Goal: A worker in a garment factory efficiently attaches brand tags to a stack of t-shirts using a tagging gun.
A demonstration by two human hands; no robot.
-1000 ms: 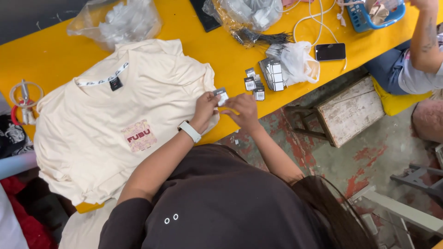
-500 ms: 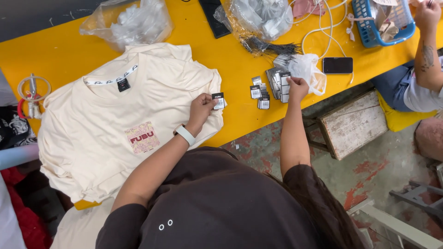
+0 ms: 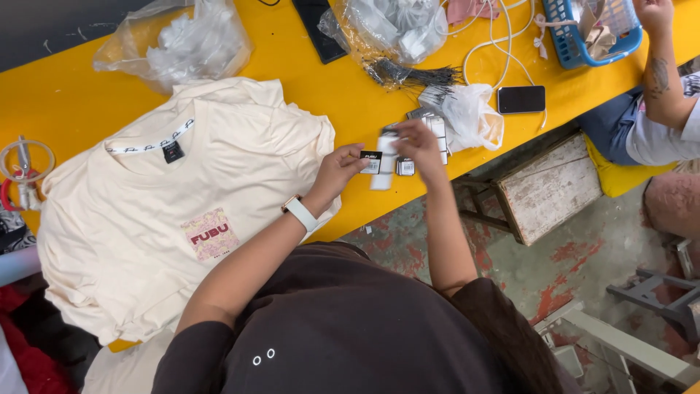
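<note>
Two hands meet: left hand (image 3: pixel 337 169) pinches a black tag (image 3: pixel 371 162), right hand (image 3: pixel 417 143) pinches a white tag (image 3: pixel 384 157) (blurred); either could slip onto the yellow table (image 3: pixel 350 87).

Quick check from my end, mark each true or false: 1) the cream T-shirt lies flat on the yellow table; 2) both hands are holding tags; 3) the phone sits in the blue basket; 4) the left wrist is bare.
1) True: the cream T-shirt lies spread on the yellow table.
2) True: the left hand pinches a small black-and-white tag; the right hand holds a white tag.
3) False: the phone lies on the table, outside the blue basket.
4) False: the left wrist wears a white watch.
</note>
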